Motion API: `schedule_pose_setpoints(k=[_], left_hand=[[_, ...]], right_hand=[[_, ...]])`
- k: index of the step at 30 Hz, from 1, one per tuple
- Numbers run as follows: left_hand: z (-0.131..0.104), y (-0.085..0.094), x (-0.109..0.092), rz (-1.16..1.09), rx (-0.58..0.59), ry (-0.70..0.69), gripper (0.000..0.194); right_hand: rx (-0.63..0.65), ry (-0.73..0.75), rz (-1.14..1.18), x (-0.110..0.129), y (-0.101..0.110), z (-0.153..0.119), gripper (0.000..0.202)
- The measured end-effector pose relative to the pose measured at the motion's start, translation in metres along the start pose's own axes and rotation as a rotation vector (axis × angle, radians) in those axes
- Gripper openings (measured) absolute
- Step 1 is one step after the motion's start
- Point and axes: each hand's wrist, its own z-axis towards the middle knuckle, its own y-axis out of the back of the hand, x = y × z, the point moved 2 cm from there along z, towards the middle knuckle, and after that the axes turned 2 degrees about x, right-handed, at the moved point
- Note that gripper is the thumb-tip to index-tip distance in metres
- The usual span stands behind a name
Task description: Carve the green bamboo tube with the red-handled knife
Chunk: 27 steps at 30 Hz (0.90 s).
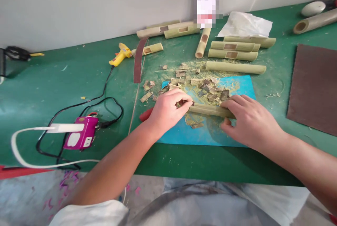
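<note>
A pale green bamboo tube (207, 110) lies crosswise just over a blue sheet (179, 134). My right hand (246, 120) is closed around its right end. At the tube's left end, my left hand (171, 108) pinches a small dark brown piece of sandpaper (193, 103) against it; most of this piece is hidden by the fingers. Behind both hands, cut bamboo scraps (210, 91) and yellowish dust cover part of the sheet. A red object (146, 114) sticks out from behind my left wrist, its kind hidden.
Several bamboo tubes, some with cut windows (233, 54), lie toward the wall. A yellow glue gun (121, 55) and brown sandpaper strip (139, 62) are at left. Its cord runs to a purple power strip (81, 133). A large brown sandpaper sheet (313, 89) lies right.
</note>
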Motion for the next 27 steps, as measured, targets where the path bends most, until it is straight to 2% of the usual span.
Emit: schedule_pose_setpoints(k=[8, 14, 18, 27], left_hand=[[0.001, 0.001, 0.003, -0.115, 0.071, 0.138, 0.006], [0.0, -0.001, 0.003, -0.172, 0.088, 0.161, 0.004], [0.0, -0.001, 0.001, -0.158, 0.089, 0.162, 0.004], [0.001, -0.002, -0.001, -0.217, 0.108, 0.238, 0.006]], right_hand=[[0.01, 0.013, 0.052, -0.001, -0.005, 0.002, 0.028], [0.03, 0.108, 0.163, 0.0, -0.012, 0.007, 0.029], [-0.004, 0.144, 0.218, -0.004, -0.013, 0.01, 0.027], [0.036, 0.116, 0.327, -0.006, -0.012, 0.014, 0.023]])
